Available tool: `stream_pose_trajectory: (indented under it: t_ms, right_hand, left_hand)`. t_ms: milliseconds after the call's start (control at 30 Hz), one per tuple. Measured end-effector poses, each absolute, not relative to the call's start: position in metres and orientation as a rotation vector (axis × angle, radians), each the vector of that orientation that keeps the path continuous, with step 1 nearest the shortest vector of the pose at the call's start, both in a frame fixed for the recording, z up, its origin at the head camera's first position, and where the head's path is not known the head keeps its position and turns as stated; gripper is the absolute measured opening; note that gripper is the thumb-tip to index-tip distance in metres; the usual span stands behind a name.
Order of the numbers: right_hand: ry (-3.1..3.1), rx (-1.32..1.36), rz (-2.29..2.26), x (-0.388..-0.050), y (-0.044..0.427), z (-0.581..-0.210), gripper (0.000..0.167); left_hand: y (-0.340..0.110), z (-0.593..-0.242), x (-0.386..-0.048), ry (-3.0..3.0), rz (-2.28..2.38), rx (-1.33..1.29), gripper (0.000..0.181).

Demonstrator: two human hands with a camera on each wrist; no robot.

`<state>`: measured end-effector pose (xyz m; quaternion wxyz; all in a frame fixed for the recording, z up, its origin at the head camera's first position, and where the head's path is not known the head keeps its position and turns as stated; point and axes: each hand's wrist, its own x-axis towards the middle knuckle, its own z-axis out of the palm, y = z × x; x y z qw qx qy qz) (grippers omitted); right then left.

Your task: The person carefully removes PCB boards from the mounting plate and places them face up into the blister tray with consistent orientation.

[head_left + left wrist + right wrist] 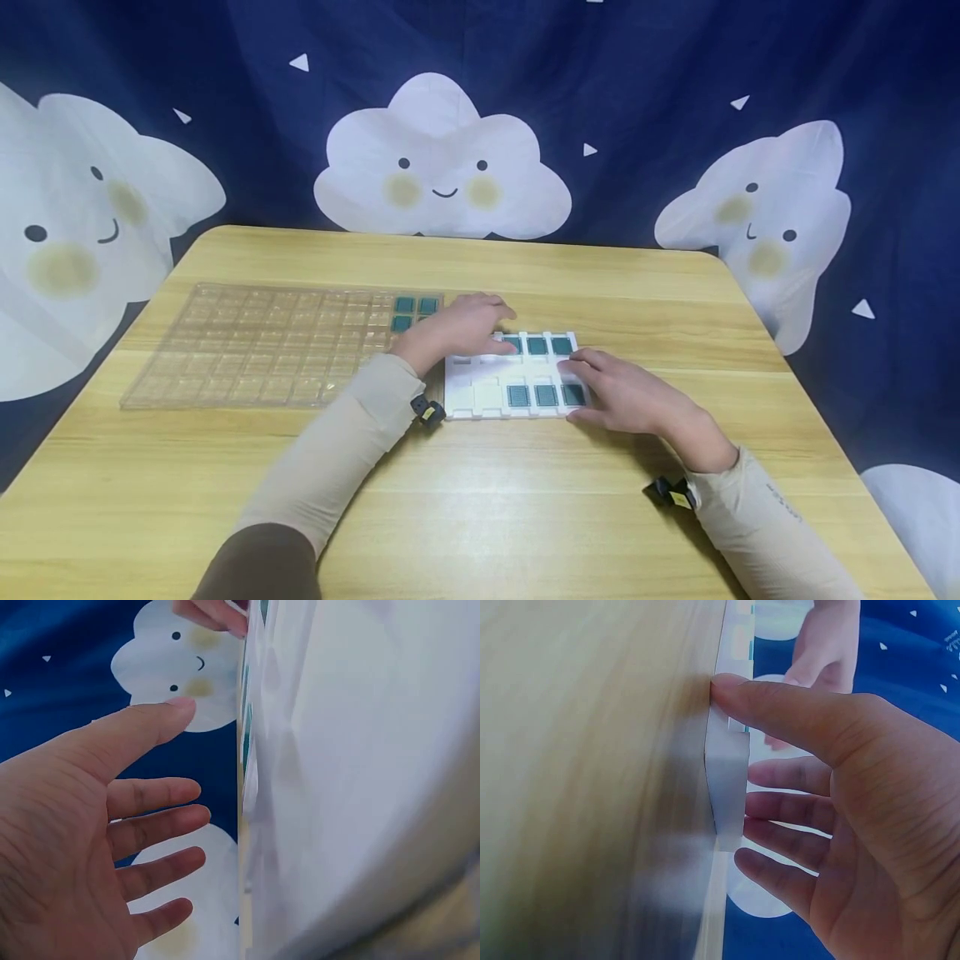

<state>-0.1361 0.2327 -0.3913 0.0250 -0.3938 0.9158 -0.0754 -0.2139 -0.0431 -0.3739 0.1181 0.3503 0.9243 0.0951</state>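
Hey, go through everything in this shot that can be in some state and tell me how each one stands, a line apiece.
Left hand: fingers spread, above the white tray, nothing held.
Right hand: fingers loosely bent, at the white tray's right end.
White tray: flat, partly filled.
Clear tray: flat, mostly unfilled.
Green chips: seated in both trays.
Curtain: hanging behind the table.

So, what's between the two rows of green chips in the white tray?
Between the rows of green chips, the head view shows bare white tray, with the right hand at the strip's right end.
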Motion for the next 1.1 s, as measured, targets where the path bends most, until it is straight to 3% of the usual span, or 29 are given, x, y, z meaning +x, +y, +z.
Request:
stream_pose_trajectory:
  t_ms: [800, 1100]
  right_hand:
    - [2.828, -1.196, -0.221, -0.135, 0.232, -0.390, 0.070]
    - [2.827, -1.206, -0.229, -0.135, 0.232, -0.388, 0.069]
  left_hand:
    - [-0.030, -0.386, -0.208, 2.719, 0.211, 1.099, 0.045]
    - [-0.030, -0.387, -0.206, 2.725, 0.236, 1.090, 0.044]
